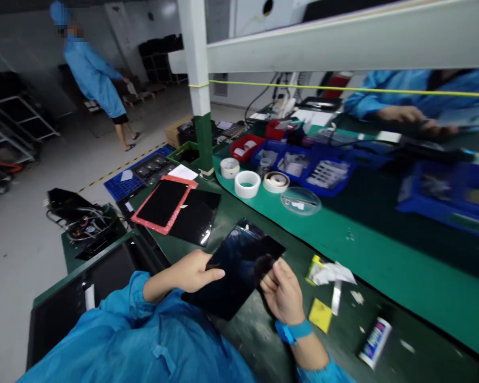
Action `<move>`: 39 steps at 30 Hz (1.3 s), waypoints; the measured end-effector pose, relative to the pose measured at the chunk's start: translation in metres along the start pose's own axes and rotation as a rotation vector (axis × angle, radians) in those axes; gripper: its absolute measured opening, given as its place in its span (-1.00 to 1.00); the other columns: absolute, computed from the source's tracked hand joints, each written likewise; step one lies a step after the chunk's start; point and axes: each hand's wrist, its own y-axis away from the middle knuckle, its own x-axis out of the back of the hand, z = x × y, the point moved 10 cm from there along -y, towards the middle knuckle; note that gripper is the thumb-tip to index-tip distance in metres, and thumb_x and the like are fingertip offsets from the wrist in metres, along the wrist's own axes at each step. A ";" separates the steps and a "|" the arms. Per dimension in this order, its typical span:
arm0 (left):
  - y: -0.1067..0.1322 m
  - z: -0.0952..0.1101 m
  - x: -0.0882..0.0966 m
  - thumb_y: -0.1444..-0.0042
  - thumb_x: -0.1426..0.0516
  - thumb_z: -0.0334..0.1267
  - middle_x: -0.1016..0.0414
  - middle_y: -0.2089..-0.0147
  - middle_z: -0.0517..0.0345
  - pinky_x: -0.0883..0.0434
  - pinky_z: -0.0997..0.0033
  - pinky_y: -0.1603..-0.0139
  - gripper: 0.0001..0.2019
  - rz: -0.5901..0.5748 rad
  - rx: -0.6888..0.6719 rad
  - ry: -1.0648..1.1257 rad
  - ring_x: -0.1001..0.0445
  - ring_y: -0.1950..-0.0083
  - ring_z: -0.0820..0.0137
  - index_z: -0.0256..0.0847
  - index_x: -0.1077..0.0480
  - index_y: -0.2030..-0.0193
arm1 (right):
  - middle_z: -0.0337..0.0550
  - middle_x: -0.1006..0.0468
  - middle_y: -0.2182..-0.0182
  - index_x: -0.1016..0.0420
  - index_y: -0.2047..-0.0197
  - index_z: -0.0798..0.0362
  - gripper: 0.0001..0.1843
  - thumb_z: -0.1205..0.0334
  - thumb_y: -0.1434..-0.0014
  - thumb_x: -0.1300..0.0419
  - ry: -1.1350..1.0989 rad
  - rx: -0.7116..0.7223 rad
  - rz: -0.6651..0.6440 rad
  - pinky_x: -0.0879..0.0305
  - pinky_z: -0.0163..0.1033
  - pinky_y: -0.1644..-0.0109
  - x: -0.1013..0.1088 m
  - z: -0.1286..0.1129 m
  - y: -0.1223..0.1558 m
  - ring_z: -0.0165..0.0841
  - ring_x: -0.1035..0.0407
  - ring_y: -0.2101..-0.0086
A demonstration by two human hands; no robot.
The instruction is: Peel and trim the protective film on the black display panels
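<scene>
A glossy black glass panel (239, 266) is held tilted above the green bench. My left hand (193, 271) grips its left edge, thumb on top. My right hand (281, 290) is closed at the panel's right edge, its fingertips pinched together; what they pinch is too small to make out. A blue band circles my right wrist. Just right of that hand lie crumpled white film (331, 272), a yellow slip (320, 315) and a small white tube (375, 341).
Two more black panels (195, 215), one on a red-edged sheet (162, 205), lie farther left. Tape rolls (247, 183), a clear dish (301, 201) and blue and red bins (323, 173) stand behind. A co-worker's hands (407, 116) work at the far right. Another person stands on the floor, far left.
</scene>
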 end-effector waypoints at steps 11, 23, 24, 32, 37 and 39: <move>-0.003 0.027 -0.008 -0.40 -0.11 0.03 -0.17 0.46 0.26 -0.14 0.44 0.40 -0.56 -0.107 0.014 0.026 -0.11 0.42 0.46 -0.20 -0.22 0.44 | -0.29 -0.38 0.59 -0.55 0.44 0.06 -0.59 -0.06 -0.28 -0.38 0.582 0.377 0.109 -0.07 -0.28 0.38 0.037 -0.128 -0.011 -0.42 -0.18 0.49; 0.015 0.063 -0.017 -0.35 -0.17 0.20 -0.15 0.49 0.23 -0.19 0.41 0.41 -0.44 -0.102 0.034 0.104 -0.13 0.43 0.44 -0.20 -0.21 0.48 | -0.34 -0.24 0.60 -0.35 0.40 -0.01 -0.69 0.44 -0.38 -0.15 0.884 0.815 -0.428 0.01 -0.21 0.42 -0.017 -0.238 0.089 -0.44 -0.10 0.58; 0.017 0.064 -0.016 -0.34 -0.18 0.19 -0.15 0.49 0.23 -0.20 0.41 0.41 -0.45 -0.093 0.037 0.108 -0.14 0.43 0.43 -0.20 -0.22 0.48 | -0.34 -0.22 0.59 -0.35 0.39 -0.01 -0.70 0.45 -0.39 -0.14 0.863 0.799 -0.476 0.02 -0.21 0.42 -0.020 -0.237 0.093 -0.43 -0.10 0.58; 0.028 0.058 -0.009 -0.32 -0.22 0.17 -0.19 0.47 0.21 -0.26 0.41 0.40 -0.48 0.003 0.085 0.125 -0.17 0.42 0.42 -0.21 -0.29 0.47 | -0.33 -0.30 0.57 -0.36 0.39 0.00 -0.69 0.45 -0.40 -0.12 0.794 0.695 -0.677 -0.03 -0.26 0.43 -0.032 -0.227 0.097 -0.46 -0.15 0.57; 0.031 0.058 -0.007 -0.28 -0.24 0.20 -0.26 0.47 0.18 -0.31 0.39 0.38 -0.48 0.020 0.105 0.133 -0.23 0.40 0.38 -0.20 -0.33 0.46 | -0.33 -0.32 0.57 -0.38 0.40 0.01 -0.69 0.44 -0.41 -0.13 0.801 0.687 -0.672 -0.04 -0.28 0.43 -0.031 -0.226 0.096 -0.47 -0.16 0.56; 0.032 0.058 -0.007 -0.27 -0.24 0.21 -0.28 0.46 0.17 -0.32 0.38 0.37 -0.48 0.021 0.106 0.139 -0.23 0.39 0.37 -0.20 -0.35 0.47 | -0.33 -0.31 0.57 -0.39 0.41 0.02 -0.69 0.43 -0.41 -0.13 0.796 0.684 -0.671 -0.04 -0.28 0.43 -0.031 -0.226 0.096 -0.47 -0.15 0.56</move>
